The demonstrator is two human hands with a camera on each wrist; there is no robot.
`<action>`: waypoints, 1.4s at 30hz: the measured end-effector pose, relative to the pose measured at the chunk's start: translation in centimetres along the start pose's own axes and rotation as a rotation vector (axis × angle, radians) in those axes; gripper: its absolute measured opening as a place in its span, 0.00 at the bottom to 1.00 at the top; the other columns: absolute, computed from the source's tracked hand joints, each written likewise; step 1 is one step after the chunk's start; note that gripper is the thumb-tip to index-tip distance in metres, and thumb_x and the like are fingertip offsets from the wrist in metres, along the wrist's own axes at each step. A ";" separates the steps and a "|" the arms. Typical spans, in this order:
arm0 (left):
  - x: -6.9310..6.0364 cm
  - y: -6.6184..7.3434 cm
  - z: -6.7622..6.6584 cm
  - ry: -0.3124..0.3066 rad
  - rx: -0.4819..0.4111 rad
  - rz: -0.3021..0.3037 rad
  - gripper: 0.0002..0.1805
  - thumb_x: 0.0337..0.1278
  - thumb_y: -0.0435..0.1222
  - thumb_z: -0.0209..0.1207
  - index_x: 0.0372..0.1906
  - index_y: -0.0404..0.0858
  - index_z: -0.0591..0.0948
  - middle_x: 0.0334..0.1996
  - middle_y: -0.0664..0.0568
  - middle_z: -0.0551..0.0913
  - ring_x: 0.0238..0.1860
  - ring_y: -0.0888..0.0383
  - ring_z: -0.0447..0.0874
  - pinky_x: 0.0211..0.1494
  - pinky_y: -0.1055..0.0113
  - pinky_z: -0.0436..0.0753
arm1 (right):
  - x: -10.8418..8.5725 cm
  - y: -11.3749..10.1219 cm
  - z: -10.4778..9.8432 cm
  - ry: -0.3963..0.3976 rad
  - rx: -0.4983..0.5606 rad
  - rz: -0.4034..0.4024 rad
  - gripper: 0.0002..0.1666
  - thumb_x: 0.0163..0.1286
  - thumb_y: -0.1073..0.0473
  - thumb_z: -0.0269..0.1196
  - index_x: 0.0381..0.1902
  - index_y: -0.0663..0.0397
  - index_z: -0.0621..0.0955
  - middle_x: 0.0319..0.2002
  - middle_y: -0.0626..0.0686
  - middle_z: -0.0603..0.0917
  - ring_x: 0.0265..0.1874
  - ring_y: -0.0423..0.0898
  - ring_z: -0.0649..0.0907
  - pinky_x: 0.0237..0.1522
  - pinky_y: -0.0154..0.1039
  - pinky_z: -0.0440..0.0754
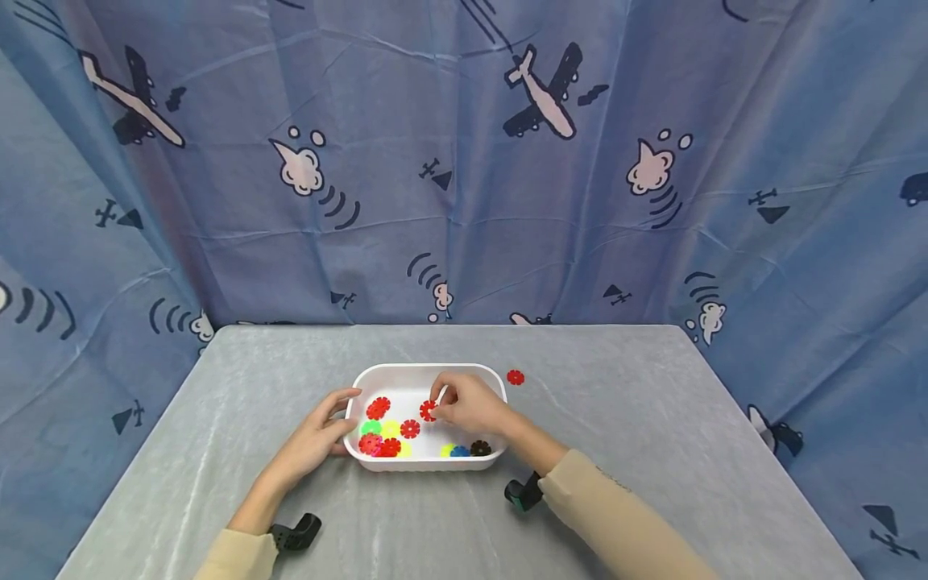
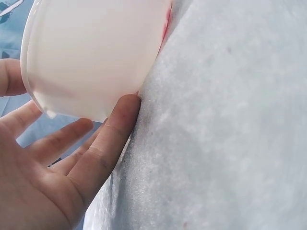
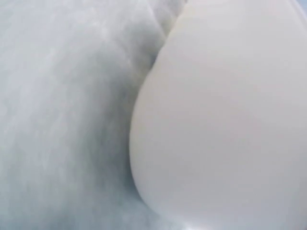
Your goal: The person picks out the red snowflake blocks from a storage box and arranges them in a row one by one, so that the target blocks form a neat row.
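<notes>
A white plastic tray [image 1: 428, 465] sits on the table with several snowflake-shaped plastic discs in it. My left hand [image 1: 319, 433] holds the tray's left end, its thumb and fingers at the rim and outer wall; the left wrist view shows fingers [image 2: 103, 143] against the tray wall [image 2: 91, 52]. Over the inside of the tray, my right hand [image 1: 471, 404] pinches a red snowflake disc [image 1: 428, 411] between thumb and fingers. Below it lies another red disc [image 1: 409, 429]. In the right wrist view only the tray's outer wall [image 3: 220, 120] and cloth show; the hand is out of sight.
Red, pink, green [image 1: 370, 428] and yellow discs cluster at the tray's left. Yellow, blue [image 1: 460, 452] and black [image 1: 480, 448] discs lie along its front right. One loose red disc [image 1: 515, 377] rests on the grey tablecloth [image 1: 616, 419] beyond the tray. A patterned blue curtain [image 1: 391, 161] surrounds the table.
</notes>
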State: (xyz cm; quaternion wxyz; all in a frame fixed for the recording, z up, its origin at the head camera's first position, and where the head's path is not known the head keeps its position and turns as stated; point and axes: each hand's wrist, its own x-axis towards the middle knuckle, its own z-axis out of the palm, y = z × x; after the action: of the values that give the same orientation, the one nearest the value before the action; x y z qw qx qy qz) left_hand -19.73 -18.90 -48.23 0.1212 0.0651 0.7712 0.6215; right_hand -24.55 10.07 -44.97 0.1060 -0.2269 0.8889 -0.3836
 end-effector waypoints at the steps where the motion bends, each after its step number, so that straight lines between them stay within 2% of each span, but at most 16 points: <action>1: 0.0 0.0 0.0 0.000 0.004 -0.002 0.28 0.75 0.34 0.53 0.76 0.38 0.63 0.72 0.31 0.62 0.59 0.40 0.79 0.45 0.58 0.88 | -0.2 -0.1 -0.3 0.004 0.000 -0.007 0.08 0.65 0.63 0.72 0.36 0.47 0.81 0.25 0.46 0.80 0.23 0.43 0.77 0.25 0.33 0.75; 4: 0.0 -0.1 0.1 0.008 0.011 -0.015 0.28 0.75 0.35 0.53 0.76 0.39 0.64 0.72 0.33 0.62 0.58 0.41 0.80 0.45 0.59 0.88 | -0.8 -0.2 -1.1 0.018 0.005 -0.025 0.08 0.65 0.64 0.72 0.36 0.49 0.82 0.25 0.46 0.80 0.23 0.43 0.77 0.25 0.34 0.76; 11: 0.0 -0.2 0.2 0.017 0.023 -0.027 0.28 0.74 0.34 0.53 0.76 0.40 0.64 0.72 0.33 0.62 0.57 0.41 0.80 0.45 0.59 0.88 | -2.1 -0.1 -3.6 0.060 0.080 -0.009 0.08 0.65 0.67 0.70 0.39 0.54 0.82 0.26 0.49 0.81 0.24 0.44 0.80 0.26 0.36 0.78; 17: 0.0 -0.2 0.2 0.013 0.010 -0.013 0.28 0.75 0.33 0.52 0.75 0.39 0.63 0.72 0.32 0.63 0.57 0.41 0.81 0.45 0.58 0.88 | -2.8 0.7 -6.1 0.106 0.140 0.014 0.08 0.66 0.68 0.68 0.42 0.58 0.81 0.28 0.53 0.83 0.25 0.45 0.81 0.28 0.37 0.80; 24: 0.0 -0.3 0.2 0.007 0.003 -0.005 0.28 0.75 0.33 0.52 0.75 0.38 0.63 0.71 0.31 0.63 0.56 0.42 0.81 0.44 0.58 0.88 | -3.7 2.3 -8.7 0.180 0.138 0.010 0.09 0.67 0.67 0.67 0.45 0.61 0.81 0.29 0.55 0.85 0.26 0.46 0.82 0.30 0.40 0.81; 26: 0.0 -0.3 0.1 0.002 0.005 -0.003 0.28 0.75 0.34 0.52 0.75 0.38 0.63 0.72 0.31 0.62 0.57 0.41 0.81 0.45 0.58 0.88 | -4.1 2.5 -9.4 0.194 0.152 0.012 0.10 0.68 0.68 0.67 0.46 0.63 0.81 0.31 0.58 0.85 0.28 0.51 0.83 0.32 0.42 0.82; 31: 0.0 -0.2 0.1 0.003 0.007 -0.008 0.28 0.75 0.35 0.53 0.76 0.39 0.63 0.72 0.32 0.62 0.58 0.40 0.80 0.45 0.58 0.88 | -4.4 4.3 -10.9 0.238 0.159 0.031 0.10 0.68 0.67 0.65 0.47 0.62 0.81 0.33 0.64 0.85 0.29 0.53 0.83 0.31 0.42 0.80; 33: 0.0 -0.3 0.1 0.005 0.011 -0.012 0.28 0.75 0.35 0.53 0.76 0.40 0.63 0.72 0.33 0.62 0.58 0.41 0.80 0.45 0.58 0.88 | -4.3 5.3 -11.3 0.264 0.146 0.042 0.10 0.68 0.66 0.65 0.47 0.60 0.82 0.32 0.61 0.85 0.28 0.50 0.81 0.29 0.40 0.78; 36: 0.1 -0.4 0.1 0.006 0.016 -0.014 0.28 0.76 0.35 0.53 0.76 0.41 0.64 0.72 0.33 0.62 0.58 0.41 0.80 0.45 0.58 0.88 | -4.2 6.2 -11.9 0.296 0.147 0.058 0.10 0.69 0.67 0.65 0.47 0.62 0.82 0.32 0.60 0.84 0.27 0.50 0.81 0.28 0.40 0.78; 42: 0.0 -0.2 0.1 0.012 0.013 -0.019 0.28 0.75 0.34 0.52 0.75 0.41 0.64 0.72 0.33 0.62 0.58 0.40 0.80 0.45 0.58 0.88 | -3.8 8.4 -11.9 0.304 0.180 0.106 0.10 0.70 0.67 0.64 0.48 0.65 0.81 0.35 0.67 0.83 0.28 0.50 0.81 0.33 0.48 0.83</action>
State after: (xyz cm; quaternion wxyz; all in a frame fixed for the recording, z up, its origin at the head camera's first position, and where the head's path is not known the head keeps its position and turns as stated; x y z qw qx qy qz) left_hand -19.68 -18.82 -48.41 0.1220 0.0552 0.7766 0.6156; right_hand -28.21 24.54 -42.92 0.0103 -0.1088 0.8674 -0.4854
